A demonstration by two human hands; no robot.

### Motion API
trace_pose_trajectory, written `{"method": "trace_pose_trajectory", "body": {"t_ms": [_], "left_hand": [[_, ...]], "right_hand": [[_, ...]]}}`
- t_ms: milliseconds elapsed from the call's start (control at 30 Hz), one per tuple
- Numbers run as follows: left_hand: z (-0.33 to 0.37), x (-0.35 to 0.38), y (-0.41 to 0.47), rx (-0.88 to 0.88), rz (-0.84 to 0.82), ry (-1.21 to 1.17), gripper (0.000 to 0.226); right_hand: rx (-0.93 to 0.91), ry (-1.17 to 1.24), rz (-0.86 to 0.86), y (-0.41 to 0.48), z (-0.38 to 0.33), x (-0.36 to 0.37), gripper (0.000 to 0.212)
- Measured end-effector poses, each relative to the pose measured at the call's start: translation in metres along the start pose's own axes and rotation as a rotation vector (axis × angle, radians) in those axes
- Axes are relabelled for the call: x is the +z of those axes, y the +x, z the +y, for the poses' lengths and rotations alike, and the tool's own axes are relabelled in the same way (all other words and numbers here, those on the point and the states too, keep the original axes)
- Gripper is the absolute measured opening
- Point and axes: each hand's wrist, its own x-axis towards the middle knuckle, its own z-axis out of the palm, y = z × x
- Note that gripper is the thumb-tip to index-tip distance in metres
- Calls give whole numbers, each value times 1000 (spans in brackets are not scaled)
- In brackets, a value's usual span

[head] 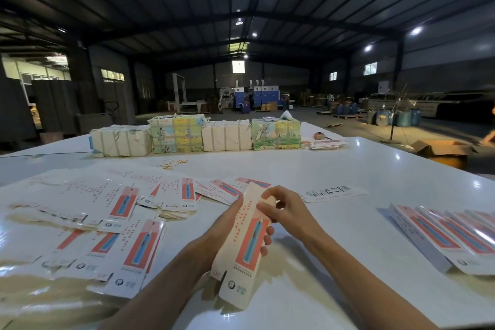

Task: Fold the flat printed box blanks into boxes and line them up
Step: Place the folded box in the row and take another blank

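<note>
A long white box (246, 244) with a red panel and a blue toothbrush print is held above the white table (334, 166), its far end raised. My left hand (227, 222) grips it around the middle from the left, fingertips showing on its right side. My right hand (284, 209) pinches the far end with curled fingers. A loose pile of flat printed blanks (107, 220) spreads over the table to the left. A row of folded boxes (450, 236) lies side by side at the right.
Several strapped bundles of printed sheets (198, 134) stand across the far side of the table, with a small stack of blanks (326, 144) beside them. One blank (334, 192) lies face down right of centre. Rubber bands (171, 163) lie mid-table. An open carton (444, 153) sits beyond the table's right edge.
</note>
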Motion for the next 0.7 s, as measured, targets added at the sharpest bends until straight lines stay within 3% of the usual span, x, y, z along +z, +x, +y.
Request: {"method": "trace_pose_trajectory", "body": {"t_ms": [233, 333, 500, 600, 700], "left_hand": [[-1, -8, -1, 74, 58, -84, 72], [0, -9, -3, 82, 67, 6, 66], [2, -6, -2, 5, 30, 92, 76], [-1, -9, -6, -4, -11, 140, 77], [1, -12, -8, -48, -43, 166, 78]], "right_hand": [[-40, -190, -44, -7, 6, 15, 33], [-29, -82, -42, -7, 4, 11, 24], [56, -42, -29, 1, 0, 1, 18], [98, -44, -144, 3, 2, -8, 24], [170, 102, -282, 2, 4, -14, 36]]}}
